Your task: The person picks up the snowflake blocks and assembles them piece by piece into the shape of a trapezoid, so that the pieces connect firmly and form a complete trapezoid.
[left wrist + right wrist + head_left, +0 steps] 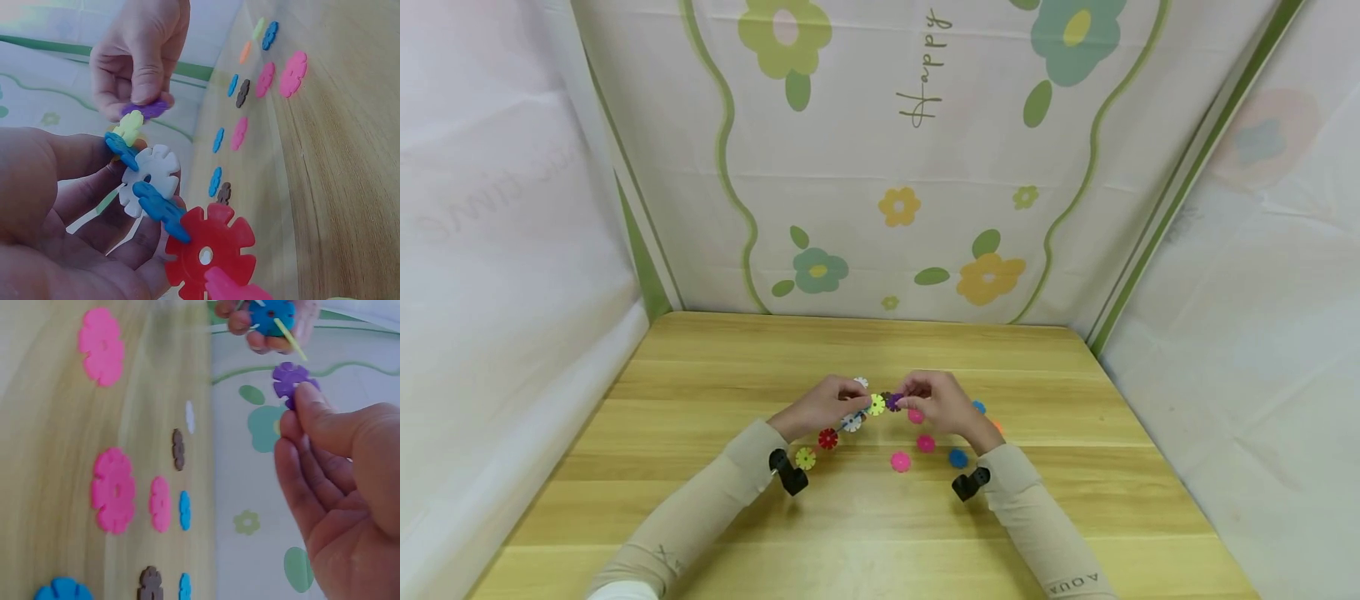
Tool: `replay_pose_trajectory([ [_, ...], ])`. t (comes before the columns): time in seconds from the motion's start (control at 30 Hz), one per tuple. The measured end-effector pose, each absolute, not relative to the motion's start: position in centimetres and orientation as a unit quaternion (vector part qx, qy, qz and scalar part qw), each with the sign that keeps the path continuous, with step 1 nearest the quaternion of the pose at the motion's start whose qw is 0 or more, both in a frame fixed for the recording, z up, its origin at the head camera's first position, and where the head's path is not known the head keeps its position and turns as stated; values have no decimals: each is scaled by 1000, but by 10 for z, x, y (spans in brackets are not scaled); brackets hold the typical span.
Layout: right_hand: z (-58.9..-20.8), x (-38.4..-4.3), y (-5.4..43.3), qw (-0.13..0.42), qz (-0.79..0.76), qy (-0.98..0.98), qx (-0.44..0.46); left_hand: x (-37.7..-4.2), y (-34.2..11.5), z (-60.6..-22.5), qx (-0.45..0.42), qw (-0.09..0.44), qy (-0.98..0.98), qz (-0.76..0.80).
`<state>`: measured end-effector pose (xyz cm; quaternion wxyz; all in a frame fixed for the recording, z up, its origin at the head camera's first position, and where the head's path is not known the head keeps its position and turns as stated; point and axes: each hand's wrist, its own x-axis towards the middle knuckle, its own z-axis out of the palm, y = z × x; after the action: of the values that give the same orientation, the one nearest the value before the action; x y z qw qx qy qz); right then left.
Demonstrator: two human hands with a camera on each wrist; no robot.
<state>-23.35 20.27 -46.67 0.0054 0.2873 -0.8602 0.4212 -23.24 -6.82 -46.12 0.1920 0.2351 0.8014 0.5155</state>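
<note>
My left hand (823,407) grips a chain of notched plastic flower discs near its upper end. In the left wrist view the chain runs from a pale yellow disc (130,127) through a blue disc (120,147), a white disc (164,167) and another blue disc (161,210) to a red disc (225,240) with a pink disc (234,286) slotted into it. A yellow-green disc (806,458) shows at the lower end. Between thumb and fingertips my right hand (943,406) pinches a purple disc (289,378), close by the pale yellow disc's free edge.
Loose discs lie on the wooden table (880,533), among them pink discs (901,462), a blue disc (958,458), brown discs (179,450) and a white disc (861,382). A flower-printed cloth (850,167) stands at the back, with pale cloth walls at both sides.
</note>
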Motion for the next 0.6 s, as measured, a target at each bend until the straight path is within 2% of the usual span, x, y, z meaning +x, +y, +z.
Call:
replay_pose_trajectory([
  [0.27,-461,-234,201,17,475,-841,260,-231,-70,-458,230,200,794,526],
  [0.6,-461,-234,192,30,485,-823,295,-231,-70,-460,237,204,784,536],
])
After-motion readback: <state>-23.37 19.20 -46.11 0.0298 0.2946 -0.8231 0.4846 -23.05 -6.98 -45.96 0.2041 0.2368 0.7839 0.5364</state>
